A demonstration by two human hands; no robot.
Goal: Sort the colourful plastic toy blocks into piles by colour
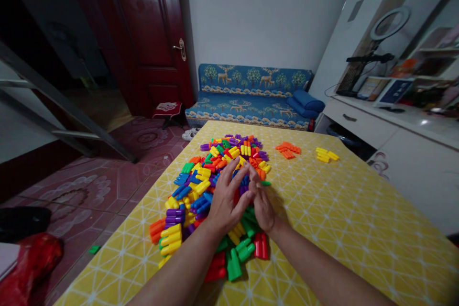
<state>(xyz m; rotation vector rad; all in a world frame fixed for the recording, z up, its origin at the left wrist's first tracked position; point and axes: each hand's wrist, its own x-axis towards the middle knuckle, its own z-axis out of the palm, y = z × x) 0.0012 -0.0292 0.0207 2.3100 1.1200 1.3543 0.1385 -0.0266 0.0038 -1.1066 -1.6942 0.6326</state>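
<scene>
A large pile of bullet-shaped plastic building blocks in yellow, blue, green, red, purple and orange is heaped on the table's left half. My left hand rests over the middle of the pile, fingers apart and stretched forward. Beside it, my right hand lies at the pile's right edge, its fingers loosely bent towards the left fingertips. The two hands meet or nearly touch at the fingers. No block shows clearly in either grasp, and the blocks under the palms are hidden. Green blocks and a red block lie nearest my wrists.
A small group of orange blocks and another of yellow blocks lie apart on the yellow patterned tablecloth. One green block is on the floor. Beyond the table stands a blue sofa; a white cabinet is at right.
</scene>
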